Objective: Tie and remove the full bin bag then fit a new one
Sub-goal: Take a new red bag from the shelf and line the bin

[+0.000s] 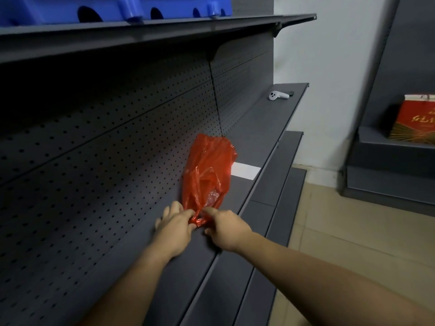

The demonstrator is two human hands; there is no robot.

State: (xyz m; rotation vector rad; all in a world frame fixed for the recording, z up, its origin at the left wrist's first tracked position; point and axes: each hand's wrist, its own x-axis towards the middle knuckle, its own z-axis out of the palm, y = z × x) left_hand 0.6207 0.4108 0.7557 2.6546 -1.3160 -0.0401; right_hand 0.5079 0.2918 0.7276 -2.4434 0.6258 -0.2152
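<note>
Now, both forearms: bare, reaching forward side by side over the grey shelf (259,142).
Left hand (175,228): knuckles up, thumb and forefinger pinching the twisted neck of the red bag (207,170); other fingers spread on the shelf.
Right hand (227,230): fingers curled, pinching the same neck from the other side.
Red bag: lying on the shelf against the pegboard back panel (94,149), neck toward the hands.
Beside the bag: a white card (246,171).
</note>
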